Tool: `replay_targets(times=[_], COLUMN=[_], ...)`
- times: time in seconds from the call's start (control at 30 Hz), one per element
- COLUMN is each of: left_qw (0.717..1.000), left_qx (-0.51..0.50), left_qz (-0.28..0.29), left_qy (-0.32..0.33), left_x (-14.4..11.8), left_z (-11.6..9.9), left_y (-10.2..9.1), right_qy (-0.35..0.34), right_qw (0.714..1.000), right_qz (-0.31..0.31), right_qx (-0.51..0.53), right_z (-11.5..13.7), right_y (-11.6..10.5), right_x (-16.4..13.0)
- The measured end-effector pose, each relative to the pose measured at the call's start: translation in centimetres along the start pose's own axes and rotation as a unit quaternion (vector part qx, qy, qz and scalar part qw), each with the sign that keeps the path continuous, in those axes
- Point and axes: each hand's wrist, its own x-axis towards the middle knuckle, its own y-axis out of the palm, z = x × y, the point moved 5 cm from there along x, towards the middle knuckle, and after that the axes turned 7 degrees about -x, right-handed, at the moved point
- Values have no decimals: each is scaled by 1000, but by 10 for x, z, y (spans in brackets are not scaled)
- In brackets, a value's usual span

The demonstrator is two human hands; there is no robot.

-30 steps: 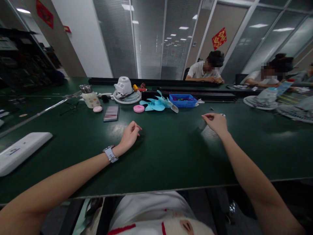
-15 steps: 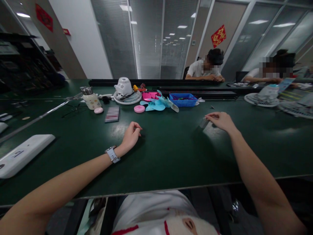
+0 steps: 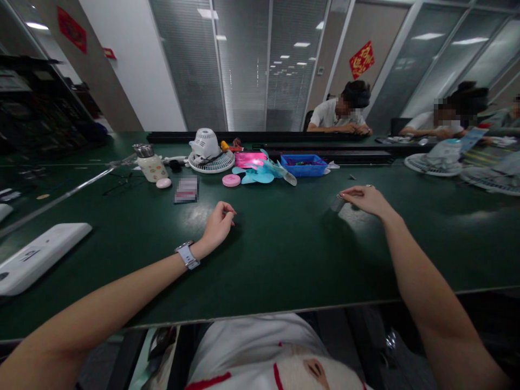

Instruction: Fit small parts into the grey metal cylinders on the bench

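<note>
My left hand (image 3: 220,223) rests on the green table (image 3: 276,260) with its fingers curled in, and nothing shows between them. A watch with a pale strap (image 3: 188,255) is on that wrist. Over to the right, my right hand (image 3: 368,200) pinches a small grey cylinder (image 3: 337,203) from above, close to the tabletop. Whether the cylinder touches the table I cannot tell. A dark card (image 3: 186,189) with a blurred face lies beyond my left hand, near a pink round case (image 3: 231,180).
Along the back stand a patterned bottle (image 3: 152,166), a white fan part (image 3: 205,143), light-blue fan blades (image 3: 260,173) and a blue tray (image 3: 304,167). A long white device (image 3: 44,254) lies at left. More fan parts (image 3: 442,157) and people (image 3: 335,115) are at right.
Both hands hold almost the same places. The small grey cylinder stays in my right fingers, and the view has shifted very slightly.
</note>
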Motion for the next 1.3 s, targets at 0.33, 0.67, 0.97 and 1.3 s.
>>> replay_targets(times=[0.33, 0.67, 0.97, 1.3], left_qw=[997, 976, 973, 966], left_qx=[23, 44, 67, 184], left_qz=[48, 152, 136, 142], left_qy=[50, 151, 174, 115], left_x=[-3, -21, -9, -10], left_z=[-9, -40, -57, -11], left_y=[8, 35, 35, 10], right_qy=[-37, -288, -287, -269], right_qw=[994, 928, 935, 935], right_qz=[42, 137, 99, 117], right_qx=[96, 191, 184, 200], right_z=[38, 203, 197, 196], right_y=[40, 136, 143, 140], right_x=[-14, -100, -100, -103])
